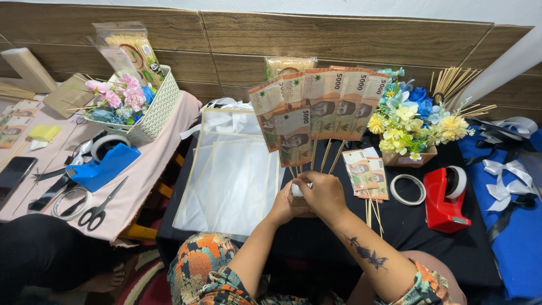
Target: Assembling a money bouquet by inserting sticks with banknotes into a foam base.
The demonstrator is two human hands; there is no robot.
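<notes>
- The left hand (284, 208) was closed around the base of the skewer bundle (316, 161), pressed against the right hand.
- The banknote fan (316, 107) rose toward twelve o'clock from both hands, its sticks running upright with a slight spread; both hands were equally near.
- The notes looked orange-tan, overlapping in two rows, each taped to a thin wooden stick.
- The right hand (322, 195) wrapped over the same base, fingers curled shut on it.
- At three o'clock sat a red tape dispenser (446, 197).
</notes>
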